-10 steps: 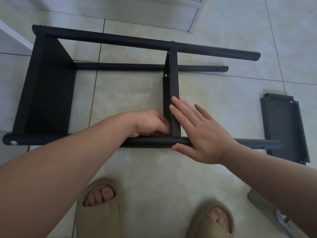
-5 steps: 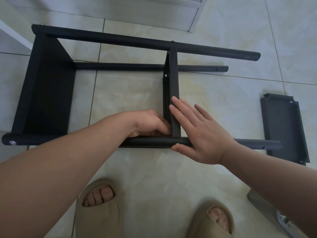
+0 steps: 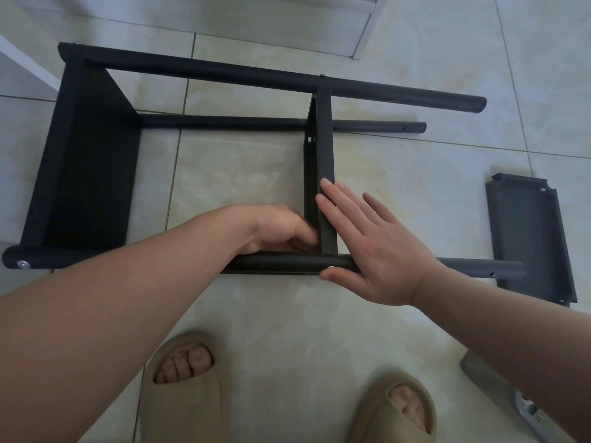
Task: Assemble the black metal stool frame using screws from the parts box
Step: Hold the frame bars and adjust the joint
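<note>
Tiled floor [image 3: 243,174] (pale): right hand [image 3: 374,251] flat on stool frame [image 3: 256,75]; left hand [image 3: 278,228] grip unclear.

The left hand [image 3: 281,230] has its fingertips hidden behind the cross brace [image 3: 326,174]. A silver part [image 3: 527,414] is cut off at the picture's lower right corner.

Home: tiled floor [image 3: 399,330], house slippers [image 3: 182,388].

floor [image 3: 287,314]: pale tiles | left slipper [image 3: 179,394]: beige | right slipper [image 3: 393,414]: beige | cabinet base [image 3: 367,27]: white, far edge
</note>
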### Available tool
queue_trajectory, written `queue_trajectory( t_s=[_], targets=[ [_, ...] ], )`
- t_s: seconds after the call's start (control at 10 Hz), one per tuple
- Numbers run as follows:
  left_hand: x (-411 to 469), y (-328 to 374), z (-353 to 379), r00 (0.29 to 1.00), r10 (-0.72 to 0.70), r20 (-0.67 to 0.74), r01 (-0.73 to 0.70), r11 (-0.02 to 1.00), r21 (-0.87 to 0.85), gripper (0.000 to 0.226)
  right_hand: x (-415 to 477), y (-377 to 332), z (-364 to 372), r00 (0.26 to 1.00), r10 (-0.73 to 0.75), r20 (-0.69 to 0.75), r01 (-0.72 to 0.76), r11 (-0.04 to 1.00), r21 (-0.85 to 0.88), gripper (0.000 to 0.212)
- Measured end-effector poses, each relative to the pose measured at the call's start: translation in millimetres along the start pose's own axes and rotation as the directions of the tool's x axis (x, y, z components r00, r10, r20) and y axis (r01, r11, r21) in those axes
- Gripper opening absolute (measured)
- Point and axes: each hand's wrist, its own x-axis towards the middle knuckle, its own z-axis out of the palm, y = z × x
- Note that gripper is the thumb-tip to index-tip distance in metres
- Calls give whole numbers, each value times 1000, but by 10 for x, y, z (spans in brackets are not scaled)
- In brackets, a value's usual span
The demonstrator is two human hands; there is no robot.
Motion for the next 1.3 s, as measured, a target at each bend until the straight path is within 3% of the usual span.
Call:
queue_trajectory(
  t_s=[0.1, 0.3, 0.5, 0.7, 0.9, 1.1, 1.3],
  targets=[
    [27, -8, 17, 998, 23, -54, -18, 995, 96, 15, -2, 1, 0, 1000, -1, -3, 1, 1000, 1, 94],
    [11, -23, -23, 1000, -7, 15, 6, 1000, 6, 20, -3, 5, 5, 1000, -5, -5, 5, 1000, -5, 94],
    [28, -7, 12, 999, 7, -44, -3, 996, 92, 19, 2, 4, 8, 1000, -1, 7, 1, 1000, -13, 94],
    [17, -19, -23, 1000, -5, 5, 5, 1000, 10, 22, 2, 6, 13, 1000, -3, -3, 3, 1000, -11, 94],
    [42, -11, 12, 999, 16, -34, -12, 995, 97, 15, 1, 11, 17, 1000, -3, 0, 3, 1000, -18, 94],
    [25, -24, -29, 999, -18, 28, 19, 1000, -9, 24, 3, 10, 24, 1000, -5, -10, 4, 1000, -16, 94],
    [27, 8, 27, 1000, 4, 0, -4, 996, 90, 17, 2, 11, 23, 1000, -2, -13, 2, 1000, -15, 94]
  ],
)
